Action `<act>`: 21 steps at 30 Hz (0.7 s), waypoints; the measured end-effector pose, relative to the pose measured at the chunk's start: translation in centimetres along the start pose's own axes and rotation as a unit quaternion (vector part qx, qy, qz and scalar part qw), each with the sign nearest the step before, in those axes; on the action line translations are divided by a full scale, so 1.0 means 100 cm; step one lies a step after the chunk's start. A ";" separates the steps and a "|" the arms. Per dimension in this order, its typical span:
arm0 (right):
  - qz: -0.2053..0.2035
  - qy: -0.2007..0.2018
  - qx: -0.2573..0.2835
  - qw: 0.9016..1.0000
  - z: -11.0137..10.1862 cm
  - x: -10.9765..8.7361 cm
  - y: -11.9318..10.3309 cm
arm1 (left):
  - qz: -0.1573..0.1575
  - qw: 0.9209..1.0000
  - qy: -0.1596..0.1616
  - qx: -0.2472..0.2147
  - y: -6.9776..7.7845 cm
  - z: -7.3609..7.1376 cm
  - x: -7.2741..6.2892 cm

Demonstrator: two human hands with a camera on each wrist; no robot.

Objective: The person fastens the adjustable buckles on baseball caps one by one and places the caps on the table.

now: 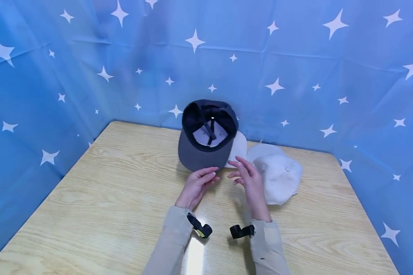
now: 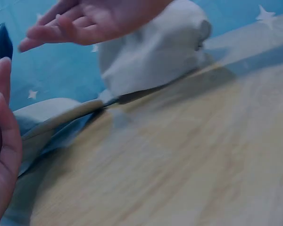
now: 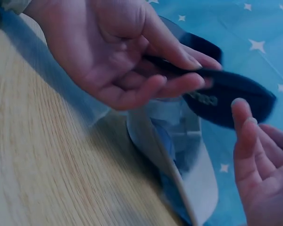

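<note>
A dark grey cap (image 1: pixel 206 156) shows its inside to the head camera, its brim pointing down toward me. My left hand (image 1: pixel 197 187) has its fingertips right at the brim's front edge, fingers fairly straight. To the right of the brim is my right hand (image 1: pixel 251 185), fingers spread and loosely bent, with nothing in its grasp. Pale lettering shows on the dark cap's brim (image 3: pixel 245 96) in the right wrist view, where the right fingers overlap it. A light cap's brim (image 1: pixel 240 147) peeks out behind the dark cap. Another light cap (image 1: pixel 282 177) lies beside my right hand.
The caps are toward the back of a wood-grain table (image 1: pixel 106 191). Behind and on both sides hangs a blue cloth (image 1: pixel 227 68) with white stars. Black straps with small cameras (image 1: pixel 204 231) sit on both wrists.
</note>
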State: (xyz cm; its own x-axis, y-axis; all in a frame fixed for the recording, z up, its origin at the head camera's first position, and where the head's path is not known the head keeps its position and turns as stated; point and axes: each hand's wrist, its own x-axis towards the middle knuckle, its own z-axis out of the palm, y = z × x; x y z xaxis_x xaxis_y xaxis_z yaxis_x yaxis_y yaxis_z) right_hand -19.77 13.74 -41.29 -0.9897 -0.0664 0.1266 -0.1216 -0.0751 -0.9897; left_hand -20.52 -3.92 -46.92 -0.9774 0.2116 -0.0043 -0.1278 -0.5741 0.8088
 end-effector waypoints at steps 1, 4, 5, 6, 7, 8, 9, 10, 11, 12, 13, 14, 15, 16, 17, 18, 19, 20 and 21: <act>0.005 0.008 -0.005 1.000 0.000 0.000 0.000 | -0.004 1.000 -0.011 0.013 -0.002 0.002 0.000; 0.019 0.025 -0.021 0.999 0.000 0.000 -0.001 | -0.010 0.998 -0.043 0.044 -0.007 0.008 0.000; 0.021 0.029 -0.029 0.999 0.000 0.000 -0.001 | -0.010 0.997 -0.054 0.054 -0.008 0.010 0.000; 0.024 0.033 -0.035 0.999 0.001 0.000 -0.002 | -0.009 0.996 -0.064 0.063 -0.009 0.011 -0.001; 0.028 0.035 -0.039 0.998 0.000 -0.001 -0.002 | -0.007 0.995 -0.074 0.070 -0.011 0.012 -0.001; 0.028 0.037 -0.043 0.998 0.000 0.000 -0.002 | -0.005 0.993 -0.081 0.080 -0.011 0.012 -0.001; 0.028 0.039 -0.045 0.998 -0.001 0.000 -0.001 | -0.003 0.992 -0.088 0.090 -0.012 0.013 -0.001; 0.029 0.044 -0.049 0.997 -0.001 0.000 -0.001 | -0.002 0.991 -0.093 0.097 -0.013 0.013 -0.002; 0.029 0.049 -0.051 0.997 -0.002 0.000 -0.001 | -0.002 0.990 -0.097 0.105 -0.013 0.013 -0.002; 0.029 0.055 -0.052 0.997 -0.003 0.000 0.000 | -0.003 0.988 -0.101 0.114 -0.014 0.013 -0.002; 0.029 0.059 -0.053 0.996 -0.004 0.001 0.000 | -0.003 0.987 -0.104 0.123 -0.014 0.013 -0.001; 0.025 0.064 -0.054 0.996 -0.005 0.001 0.001 | -0.006 0.985 -0.105 0.134 -0.014 0.013 -0.001; 0.024 0.068 -0.056 0.996 -0.006 0.001 0.001 | -0.010 0.984 -0.106 0.144 -0.014 0.013 -0.001; 0.020 0.072 -0.060 0.995 -0.007 0.001 0.001 | -0.013 0.982 -0.106 0.154 -0.014 0.013 0.000; 0.017 0.074 -0.062 0.995 -0.007 0.001 0.001 | -0.017 0.981 -0.102 0.163 -0.013 0.012 0.000; 0.013 0.077 -0.066 0.995 -0.008 0.000 0.000 | -0.019 0.980 -0.098 0.172 -0.012 0.011 0.000; 0.010 0.078 -0.068 0.995 -0.008 0.000 0.000 | -0.019 0.980 -0.090 0.177 -0.010 0.009 0.000; 0.006 0.081 -0.070 0.994 -0.008 0.000 0.000 | -0.019 0.980 -0.081 0.181 -0.008 0.007 0.000; 0.004 0.083 -0.071 0.994 -0.009 0.000 0.000 | -0.017 0.980 -0.069 0.185 -0.005 0.005 0.000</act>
State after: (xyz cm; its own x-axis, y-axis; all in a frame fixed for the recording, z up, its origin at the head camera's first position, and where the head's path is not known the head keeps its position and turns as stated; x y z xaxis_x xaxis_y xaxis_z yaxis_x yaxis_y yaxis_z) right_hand -19.84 14.59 -41.32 -0.9880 0.0996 0.1181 -0.1117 0.0677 -0.9914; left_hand -20.40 -3.23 -47.01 -0.9382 0.3452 0.0246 -0.0642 -0.2434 0.9678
